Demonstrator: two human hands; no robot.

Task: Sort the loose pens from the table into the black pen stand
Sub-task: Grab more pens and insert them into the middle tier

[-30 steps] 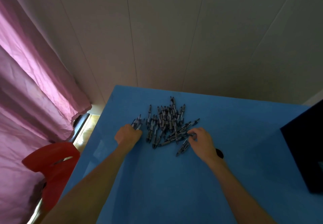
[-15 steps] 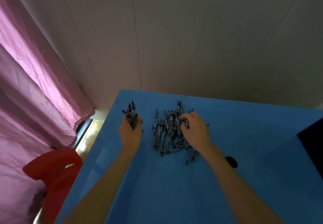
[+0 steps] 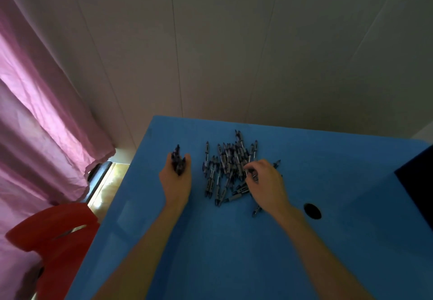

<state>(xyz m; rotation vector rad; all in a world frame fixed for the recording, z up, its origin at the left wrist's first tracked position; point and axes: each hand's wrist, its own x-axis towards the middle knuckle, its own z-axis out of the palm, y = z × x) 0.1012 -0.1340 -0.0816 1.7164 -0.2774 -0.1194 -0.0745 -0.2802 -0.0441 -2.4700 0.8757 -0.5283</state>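
Left hand point(image 3: 176, 182) grips pen bundle point(image 3: 178, 163); right hand point(image 3: 266, 183) pinches pen in pile point(image 3: 228, 168).

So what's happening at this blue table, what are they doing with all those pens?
A person is gathering pens off the blue table. Their left hand grips a small bundle of pens, tips pointing away from them. Their right hand is reaching into the loose pile of pens and seems to pinch one. A dark object shows at the right edge; whether it is the pen stand is unclear.
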